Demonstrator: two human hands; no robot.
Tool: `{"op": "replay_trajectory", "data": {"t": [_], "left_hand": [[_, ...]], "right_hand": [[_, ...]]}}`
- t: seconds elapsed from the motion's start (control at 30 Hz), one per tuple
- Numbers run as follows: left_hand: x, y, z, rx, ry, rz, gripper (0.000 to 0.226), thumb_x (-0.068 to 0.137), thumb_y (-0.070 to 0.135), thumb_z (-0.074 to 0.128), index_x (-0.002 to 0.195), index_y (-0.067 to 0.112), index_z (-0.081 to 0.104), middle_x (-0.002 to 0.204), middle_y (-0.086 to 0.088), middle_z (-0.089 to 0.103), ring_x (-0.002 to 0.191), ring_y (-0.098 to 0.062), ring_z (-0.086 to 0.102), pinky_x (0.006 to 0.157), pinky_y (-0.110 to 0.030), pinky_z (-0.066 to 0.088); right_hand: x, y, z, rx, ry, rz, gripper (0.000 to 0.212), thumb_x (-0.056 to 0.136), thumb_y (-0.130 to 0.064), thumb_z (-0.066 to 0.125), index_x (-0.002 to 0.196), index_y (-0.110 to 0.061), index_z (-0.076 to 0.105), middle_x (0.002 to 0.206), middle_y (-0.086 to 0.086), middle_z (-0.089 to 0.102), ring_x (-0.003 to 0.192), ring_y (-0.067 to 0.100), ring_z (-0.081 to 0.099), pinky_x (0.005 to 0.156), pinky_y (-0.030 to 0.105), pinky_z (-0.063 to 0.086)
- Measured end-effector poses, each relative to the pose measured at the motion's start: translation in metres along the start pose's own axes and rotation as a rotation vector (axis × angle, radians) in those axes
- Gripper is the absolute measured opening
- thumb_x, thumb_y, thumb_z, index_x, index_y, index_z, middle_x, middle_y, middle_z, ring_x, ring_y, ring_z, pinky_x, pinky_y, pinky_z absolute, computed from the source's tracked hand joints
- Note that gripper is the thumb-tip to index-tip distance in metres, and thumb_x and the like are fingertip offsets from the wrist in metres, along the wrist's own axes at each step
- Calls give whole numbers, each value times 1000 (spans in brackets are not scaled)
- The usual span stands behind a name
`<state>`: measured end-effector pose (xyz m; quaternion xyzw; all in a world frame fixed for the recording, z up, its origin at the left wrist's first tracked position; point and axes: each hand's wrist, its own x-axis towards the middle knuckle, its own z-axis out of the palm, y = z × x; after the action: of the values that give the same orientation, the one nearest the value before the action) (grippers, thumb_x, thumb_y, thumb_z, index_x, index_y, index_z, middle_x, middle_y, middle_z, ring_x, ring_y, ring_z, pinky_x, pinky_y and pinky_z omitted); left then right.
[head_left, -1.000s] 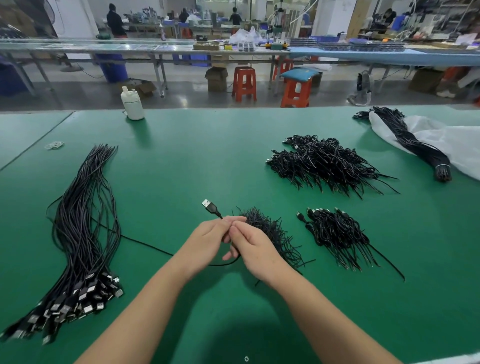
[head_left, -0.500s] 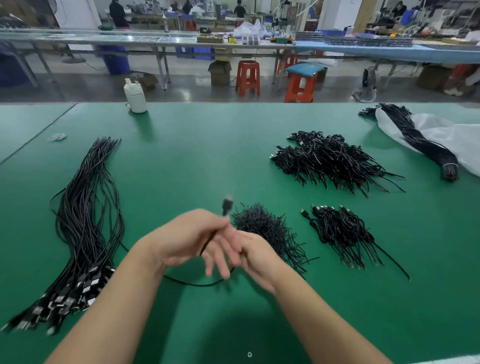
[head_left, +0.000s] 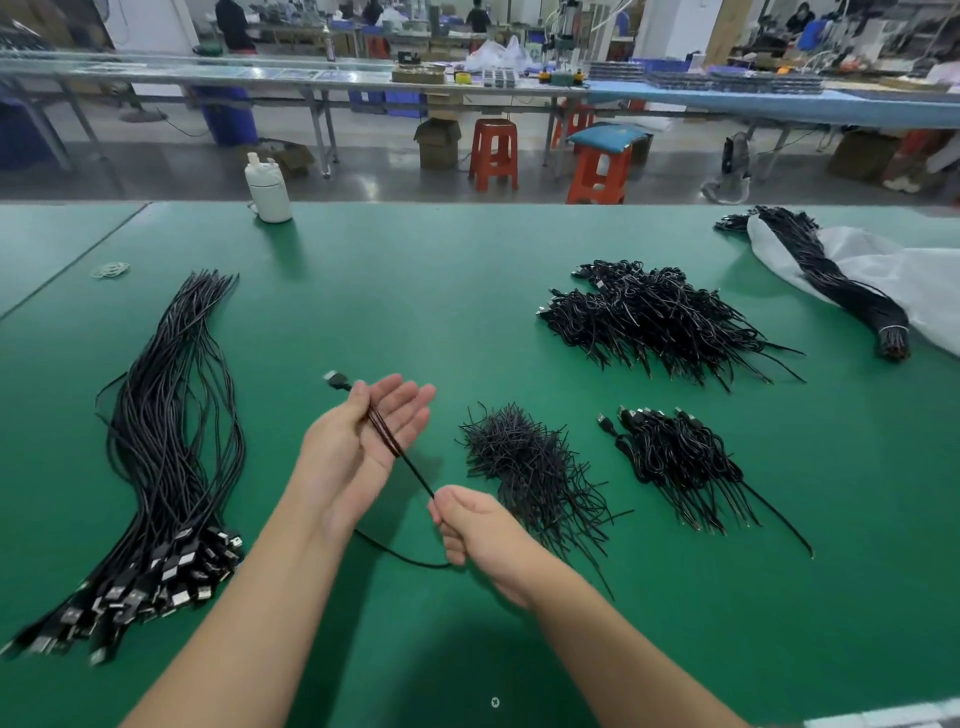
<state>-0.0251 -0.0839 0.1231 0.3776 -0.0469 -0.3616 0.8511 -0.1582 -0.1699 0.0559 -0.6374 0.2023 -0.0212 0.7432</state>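
**Left hand** (head_left: 363, 441): palm is facing up, fingers lying straight. The thumb is seemingly pinning a doubled black cable (head_left: 410, 470) against the palm, though the contact is hard to make out. The plug (head_left: 336, 379) is sticking out just past that thumb.

**Right hand** (head_left: 478, 535): sitting nearer the body, it is pinching the same cable where it is leaving the palm. The slack is looping down onto the green table (head_left: 415, 291) between the wrists.

**Step in hand, by my reading:** folding one cable into a short hank.

**Next move:** likely calling for a tie from the heap of short ties (head_left: 524, 462) just right of the right hand, without letting the folds spring open.

**Nearby:** finished hanks (head_left: 675, 462) are lying further right. Unfolded cables (head_left: 171, 415) are waiting well left of the left hand.
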Motion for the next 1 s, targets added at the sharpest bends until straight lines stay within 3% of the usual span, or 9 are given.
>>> {"op": "replay_trajectory", "data": {"t": [0.1, 0.2, 0.4, 0.6, 0.67, 0.73, 0.83, 0.93, 1.0], "left_hand": [[-13, 10, -3, 413, -269, -194, 33, 93, 27, 53, 87, 0, 71, 69, -10, 69, 44, -11, 58, 39, -16, 41], [-24, 12, -5, 1042, -551, -361, 41, 104, 25, 41, 101, -7, 67, 85, -23, 73, 42, -17, 59, 37, -20, 39], [-29, -5, 1, 1459, -417, -460, 36, 107, 25, 36, 95, 2, 61, 88, -16, 74, 85, -30, 74, 70, -33, 60], [-19, -2, -6, 2074, -481, -288, 40, 104, 34, 38, 91, 12, 68, 99, -5, 75, 91, -23, 69, 86, -33, 53], [-15, -4, -9, 2126, -453, -186, 37, 104, 34, 37, 91, 19, 68, 102, -4, 72, 95, -24, 64, 84, -31, 49], [-8, -9, -13, 1920, -267, 39, 32, 105, 33, 38, 99, 23, 69, 108, -1, 72, 103, -21, 64, 88, -29, 46], [1, -19, -9, 1016, 33, 182, 33, 107, 29, 38, 118, 12, 65, 109, 0, 75, 109, -16, 68, 98, -29, 50], [4, -16, 5, 233, -44, 87, 39, 108, 24, 32, 110, -1, 62, 96, -14, 74, 95, -27, 73, 79, -31, 60], [-3, -7, 8, 134, -144, -2, 39, 103, 25, 40, 98, 1, 70, 74, -7, 69, 67, -22, 70, 60, -29, 57]], "right_hand": [[5, -8, -3, 261, 63, 39, 28, 106, -22, 40, 82, -12, 51, 61, -1, 26, 55, 12, 23, 53, 24, 25], [9, -17, -8, 241, 28, 23, 35, 106, -24, 40, 75, -14, 52, 61, 1, 35, 54, 13, 27, 52, 25, 30], [7, -16, -10, -49, 73, 47, 36, 103, -16, 41, 67, -20, 46, 55, -9, 40, 53, 10, 31, 52, 26, 26], [-2, -19, -14, -243, 80, -55, 31, 104, -20, 47, 76, -22, 60, 62, -5, 45, 50, 10, 38, 52, 26, 32], [-5, -19, -14, -261, 73, -73, 27, 104, -17, 46, 85, -15, 63, 61, -4, 46, 49, 10, 39, 51, 25, 34], [-7, -16, -14, -209, 67, -77, 30, 105, -18, 43, 84, -13, 64, 60, -4, 44, 49, 11, 38, 52, 25, 33], [-9, -11, -7, -124, 34, -74, 37, 106, -22, 41, 76, -17, 61, 56, -5, 41, 51, 14, 34, 54, 28, 29], [-7, -6, -1, -105, 2, -53, 38, 107, -25, 39, 73, -18, 55, 55, -5, 38, 52, 14, 31, 55, 29, 28], [-6, -8, -2, -64, -21, -37, 39, 107, -26, 39, 70, -18, 50, 55, -5, 33, 52, 13, 28, 54, 27, 28]]}}
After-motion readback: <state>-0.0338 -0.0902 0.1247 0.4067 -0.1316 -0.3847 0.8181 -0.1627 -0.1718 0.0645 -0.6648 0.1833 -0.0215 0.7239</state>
